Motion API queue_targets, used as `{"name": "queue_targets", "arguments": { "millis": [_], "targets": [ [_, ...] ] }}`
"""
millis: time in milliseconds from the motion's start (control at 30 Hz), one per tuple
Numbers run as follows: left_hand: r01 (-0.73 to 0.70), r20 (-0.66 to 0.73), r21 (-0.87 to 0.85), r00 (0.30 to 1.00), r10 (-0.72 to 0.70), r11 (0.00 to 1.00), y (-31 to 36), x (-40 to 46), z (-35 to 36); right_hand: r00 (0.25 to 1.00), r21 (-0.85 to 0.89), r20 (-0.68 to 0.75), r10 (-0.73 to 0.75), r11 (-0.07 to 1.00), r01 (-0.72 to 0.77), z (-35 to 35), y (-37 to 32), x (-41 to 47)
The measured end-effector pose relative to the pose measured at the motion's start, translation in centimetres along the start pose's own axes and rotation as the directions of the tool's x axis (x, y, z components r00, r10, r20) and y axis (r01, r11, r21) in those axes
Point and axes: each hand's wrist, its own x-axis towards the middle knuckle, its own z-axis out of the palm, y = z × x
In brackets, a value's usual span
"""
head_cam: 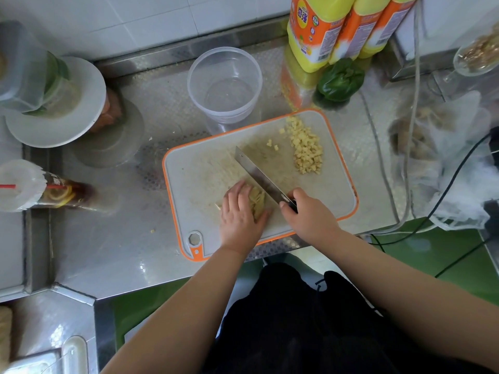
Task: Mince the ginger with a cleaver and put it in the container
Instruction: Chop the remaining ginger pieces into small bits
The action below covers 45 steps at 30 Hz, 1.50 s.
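— On the cutting board [334, 190], what are the hands doing?

— Left hand [240, 214] lies palm down over a bundle of ginger strips [258, 202], fingers curved over the top and thumb against the near side — it holds the bundle in place. Right hand [310, 214] is wrapped round the dark handle of the cleaver [259, 175], forefinger near the base of the blade.

— How does the blade lie?

— It runs away from the right hand toward the far left, its edge down just beside the left fingers, at the right end of the strips.

— And the arms?

— Both forearms come in bare from the near edge and angle toward each other, wrists over the near half of the board.

— Where is the ginger already cut?

— A pile of small ginger cubes [306, 149] sits at the far right of the board, with a few loose bits [272, 145] between it and the blade tip.

— The container?

— A clear round tub [225, 85] stands on the steel counter [121, 238] just beyond the far edge of the board; no ginger shows in it. A green pepper [340, 79] and yellow bottles [337, 25] stand to its right.
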Motion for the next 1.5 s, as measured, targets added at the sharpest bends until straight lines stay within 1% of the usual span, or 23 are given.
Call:
{"name": "queue_targets", "arguments": {
  "millis": [100, 233, 300, 367, 400, 467, 533, 633, 733, 800, 833, 900, 967, 1133, 1200, 1267, 1333, 1400, 1500],
  "targets": [
    [0.023, -0.030, 0.029, 0.999, -0.022, 0.999, 0.0, 0.4, -0.2, 1.000, 0.017, 0.007, 0.001, 1.000, -0.001, 0.0, 0.2, -0.2],
    [0.041, -0.029, 0.070, 0.999, -0.039, 0.997, -0.4, -0.1, -1.1, 1.000, 0.013, -0.006, 0.000, 1.000, 0.000, 0.0, 0.6, -0.4],
    [0.140, -0.086, 0.054, 0.987, -0.135, 0.989, -0.5, -1.2, -1.9, 1.000, 0.013, -0.017, 0.007, 1.000, -0.007, -0.1, 0.8, -0.4],
    [0.301, -0.133, 0.030, 0.946, -0.295, 0.953, -0.9, -2.4, -2.7, 1.000, 0.015, -0.024, 0.010, 1.000, -0.010, -0.1, 0.9, -0.4],
    [0.359, -0.129, 0.026, 0.927, -0.353, 0.933, -1.1, -2.9, -3.0, 1.000, 0.015, -0.026, 0.009, 1.000, -0.009, -0.1, 0.9, -0.3],
    [0.391, -0.077, 0.030, 0.918, -0.388, 0.920, -1.5, -3.6, -3.2, 1.000, 0.013, -0.024, 0.008, 1.000, -0.008, -0.1, 0.9, -0.3],
    [0.366, -0.018, 0.014, 0.931, -0.366, 0.930, -1.5, -3.5, -3.1, 1.000, 0.011, -0.020, 0.007, 1.000, -0.007, 0.0, 0.8, -0.2],
    [0.341, 0.016, -0.058, 0.940, -0.341, 0.938, -0.9, -2.4, -3.0, 1.000, 0.011, -0.007, -0.006, 1.000, 0.006, 0.2, 0.6, -0.2],
    [0.323, 0.081, -0.106, 0.945, -0.316, 0.940, -0.9, -1.9, -3.2, 1.000, 0.004, 0.008, -0.021, 1.000, 0.021, 0.2, 0.5, -0.4],
    [0.276, 0.089, -0.078, 0.959, -0.269, 0.958, -1.3, -1.8, -3.3, 1.000, -0.001, 0.005, -0.027, 1.000, 0.027, 0.1, 0.5, -0.4],
    [0.230, 0.094, -0.049, 0.970, -0.225, 0.972, -1.5, -1.7, -3.2, 1.000, -0.004, 0.001, -0.027, 1.000, 0.027, 0.0, 0.6, -0.4],
    [0.151, 0.143, -0.013, 0.979, -0.148, 0.988, -1.7, -1.4, -2.9, 1.000, -0.014, -0.013, -0.027, 1.000, 0.027, 0.0, 0.7, -0.4],
    [0.125, 0.173, -0.025, 0.978, -0.119, 0.992, -1.5, -0.8, -2.5, 0.999, -0.034, -0.025, -0.034, 0.999, 0.033, 0.0, 0.7, -0.5],
    [0.054, 0.083, -0.009, 0.995, -0.053, 0.999, -0.9, 0.2, -1.8, 0.993, -0.152, -0.039, -0.110, 0.983, 0.103, -0.2, 0.4, -0.8],
    [-0.008, 0.010, -0.018, 1.000, 0.008, 1.000, -0.9, 0.0, -1.7, 0.988, -0.216, -0.046, -0.145, 0.968, 0.131, -0.2, 0.2, -1.0],
    [-0.099, -0.060, -0.032, 0.993, 0.097, 0.995, -0.8, 0.3, -1.6, 0.988, -0.256, -0.047, -0.150, 0.957, 0.133, -0.3, 0.0, -1.1],
    [-0.159, -0.066, -0.019, 0.985, 0.157, 0.987, -0.8, 0.9, -1.3, 0.988, -0.286, -0.046, -0.149, 0.949, 0.130, -0.3, -0.3, -1.2],
    [-0.157, -0.039, 0.010, 0.987, 0.158, 0.987, -1.0, 1.5, -0.9, 0.986, -0.311, -0.048, -0.162, 0.940, 0.140, -0.4, -0.5, -1.2],
    [-0.155, -0.023, -0.008, 0.988, 0.154, 0.988, -1.4, 2.1, -0.5, 0.984, -0.313, -0.049, -0.170, 0.938, 0.147, -0.7, -0.7, -1.3]
  ]
}}
